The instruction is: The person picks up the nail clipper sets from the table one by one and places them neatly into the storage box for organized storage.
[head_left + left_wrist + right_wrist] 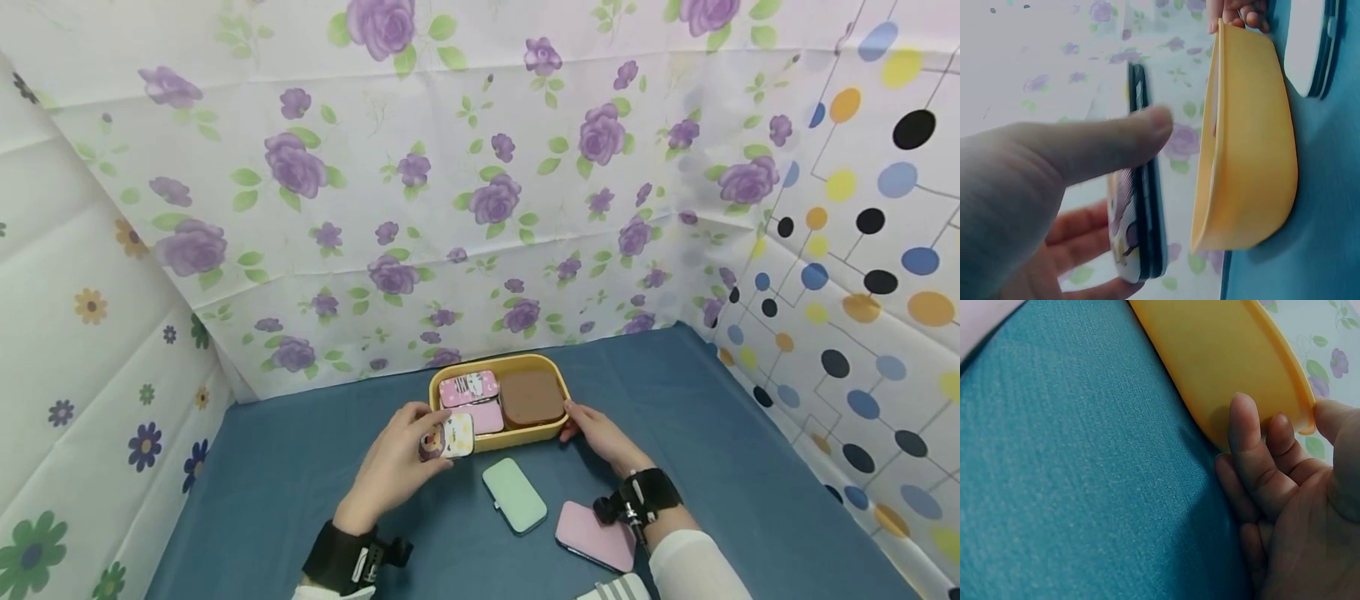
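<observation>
My left hand (386,467) holds a small flat case (461,435) with a cartoon print in white, yellow and purple, just above the near left rim of a yellow oblong bin (517,439). In the left wrist view the case (1155,225) stands on edge between thumb and fingers, a dark seam along its side. At the bin's right end, my right hand (600,433) grips the wall, thumb at the rim and fingertips on the outside. Inside lie a pink cartoon case (468,387), a plain pink case (487,417) and a brown rounded block-like item (531,398).
On the blue tabletop (285,475), in front of the bin, lies a pale green case (515,496). A pink case (592,535) is beside my right wrist, with a grey-and-white striped item (618,588) nearer me. Flower-patterned sheeting (450,233) rises behind.
</observation>
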Tool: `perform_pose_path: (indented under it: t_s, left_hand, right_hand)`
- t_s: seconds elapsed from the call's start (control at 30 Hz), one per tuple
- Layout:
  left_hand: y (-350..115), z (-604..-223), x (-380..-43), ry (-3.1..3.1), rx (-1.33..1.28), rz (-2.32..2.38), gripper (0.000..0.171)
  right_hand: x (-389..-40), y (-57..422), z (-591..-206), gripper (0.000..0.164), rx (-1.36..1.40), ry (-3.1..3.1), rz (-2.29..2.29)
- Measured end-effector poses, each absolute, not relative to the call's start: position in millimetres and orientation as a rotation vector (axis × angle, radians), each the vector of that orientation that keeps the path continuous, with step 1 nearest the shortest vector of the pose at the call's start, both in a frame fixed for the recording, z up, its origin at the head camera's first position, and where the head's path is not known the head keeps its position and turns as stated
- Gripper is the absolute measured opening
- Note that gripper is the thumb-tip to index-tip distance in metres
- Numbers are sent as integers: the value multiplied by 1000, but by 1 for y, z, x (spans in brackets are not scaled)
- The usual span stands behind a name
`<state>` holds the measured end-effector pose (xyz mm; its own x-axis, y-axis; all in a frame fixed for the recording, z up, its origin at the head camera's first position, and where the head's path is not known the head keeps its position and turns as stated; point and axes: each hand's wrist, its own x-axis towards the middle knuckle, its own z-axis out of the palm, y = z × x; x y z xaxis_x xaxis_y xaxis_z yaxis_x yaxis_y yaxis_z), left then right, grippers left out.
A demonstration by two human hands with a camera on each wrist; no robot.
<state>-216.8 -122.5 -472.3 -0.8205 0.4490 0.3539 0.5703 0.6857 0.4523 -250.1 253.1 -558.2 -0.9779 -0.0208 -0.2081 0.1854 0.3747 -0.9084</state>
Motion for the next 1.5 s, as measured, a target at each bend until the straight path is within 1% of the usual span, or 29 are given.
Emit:
perform_pose_path:
  t_s: [0.2, 0.47, 0.83, 1.0, 1.27, 1.5]
  left_hand:
    - [-106, -469, -225, -2658, -689, -920, 70]
    - [-90, -465, -249, -2701, -643, -925, 67]
    - [-76, -478, -277, -2814, -510, -871, 66]
    - [-74, -483, -287, -2839, -505, -825, 65]
    - [-65, -479, -300, -2878, -510, -806, 64]
    - [-55, -490, -312, -2910, -579, -699, 62]
  right_hand:
    - [-247, 256, -559, 65, 146, 2434, -1662]
    - [-253, 257, -562, 66, 118, 2435, -1660]
    - [-251, 254, -560, 63, 140, 2437, -1655]
    - [-252, 255, -558, 63, 139, 2419, -1660]
    - [-254, 258, -555, 66, 129, 2416, -1672]
    - [-252, 256, -557, 66, 130, 2421, -1658]
